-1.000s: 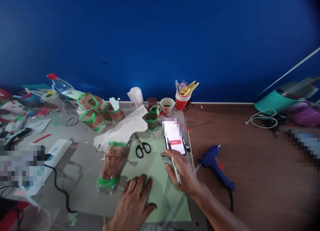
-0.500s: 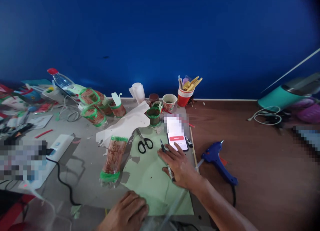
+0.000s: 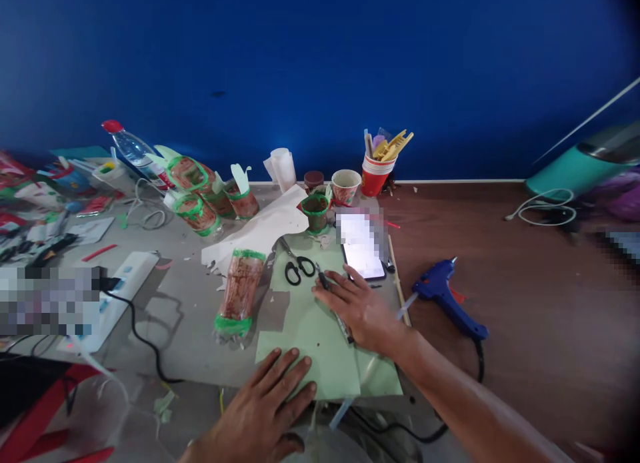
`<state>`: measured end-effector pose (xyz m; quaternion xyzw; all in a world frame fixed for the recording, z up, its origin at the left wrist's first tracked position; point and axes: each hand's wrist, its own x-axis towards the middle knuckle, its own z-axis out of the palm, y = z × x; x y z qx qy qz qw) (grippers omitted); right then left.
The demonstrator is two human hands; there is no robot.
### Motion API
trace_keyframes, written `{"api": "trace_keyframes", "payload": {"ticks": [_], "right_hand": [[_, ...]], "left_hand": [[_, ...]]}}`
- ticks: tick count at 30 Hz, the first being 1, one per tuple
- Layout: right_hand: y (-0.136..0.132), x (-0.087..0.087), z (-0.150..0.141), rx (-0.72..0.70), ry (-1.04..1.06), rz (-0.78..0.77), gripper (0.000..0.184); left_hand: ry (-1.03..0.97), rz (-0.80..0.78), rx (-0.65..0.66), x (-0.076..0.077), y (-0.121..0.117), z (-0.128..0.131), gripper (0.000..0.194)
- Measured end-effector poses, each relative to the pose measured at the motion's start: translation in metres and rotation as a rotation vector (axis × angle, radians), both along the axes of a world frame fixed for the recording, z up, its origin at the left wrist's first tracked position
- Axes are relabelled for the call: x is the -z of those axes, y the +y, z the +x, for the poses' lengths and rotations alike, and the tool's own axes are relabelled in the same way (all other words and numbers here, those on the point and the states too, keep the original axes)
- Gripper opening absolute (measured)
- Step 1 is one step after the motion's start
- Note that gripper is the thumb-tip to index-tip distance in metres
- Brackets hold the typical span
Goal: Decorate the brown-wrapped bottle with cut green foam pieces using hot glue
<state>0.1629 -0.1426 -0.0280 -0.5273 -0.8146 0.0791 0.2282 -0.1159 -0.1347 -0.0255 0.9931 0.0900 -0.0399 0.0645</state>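
Observation:
My left hand point(image 3: 270, 403) lies flat with fingers spread on the near edge of a light green paper sheet point(image 3: 320, 336). My right hand point(image 3: 357, 306) rests on the same sheet just below a phone point(image 3: 364, 257) with a lit screen. A dark pen point(image 3: 334, 306) runs under its fingers, which curl loosely over it. Black scissors point(image 3: 299, 269) lie on the paper left of that hand. A brown bottle piece with green bands point(image 3: 240, 293) lies left of the sheet.
A blue glue gun point(image 3: 447, 299) with its cord lies on the brown floor to the right. Paint cups point(image 3: 346, 186), a red cup of sticks point(image 3: 376, 173), cut bottle pieces point(image 3: 197, 199) and a power strip point(image 3: 113, 296) crowd the grey board.
My right hand's finger has come off the phone screen, and the red button on it is gone. My left hand moved forward again and spread flat on the paper.

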Motion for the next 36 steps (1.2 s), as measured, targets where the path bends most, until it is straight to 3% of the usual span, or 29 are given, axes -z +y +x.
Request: {"api": "trace_keyframes", "payload": {"ticks": [9, 15, 20, 25, 31, 34, 36], "right_hand": [[-0.001, 0.003, 0.011, 0.123, 0.082, 0.214, 0.046], [-0.001, 0.005, 0.010, 0.164, 0.154, 0.282, 0.044], [0.000, 0.000, 0.008, 0.192, 0.205, 0.274, 0.043], [-0.002, -0.008, -0.003, 0.118, 0.124, 0.241, 0.035], [-0.009, -0.020, -0.016, 0.014, 0.043, 0.217, 0.032], [-0.013, -0.028, -0.009, -0.009, 0.013, 0.186, 0.032], [-0.016, -0.030, 0.003, 0.046, 0.016, 0.189, 0.032]], "left_hand": [[0.021, 0.000, -0.018, 0.006, 0.009, 0.020, 0.086], [0.007, 0.027, 0.016, 0.007, 0.010, 0.000, 0.083], [-0.013, 0.082, 0.009, 0.018, 0.015, -0.025, 0.078], [-0.053, 0.076, 0.039, 0.031, 0.019, -0.017, 0.086], [-0.029, 0.033, 0.085, 0.029, 0.027, -0.004, 0.085], [-0.063, 0.038, 0.104, 0.025, 0.032, -0.003, 0.079], [-0.098, 0.055, 0.121, 0.022, 0.034, -0.002, 0.077]]}}
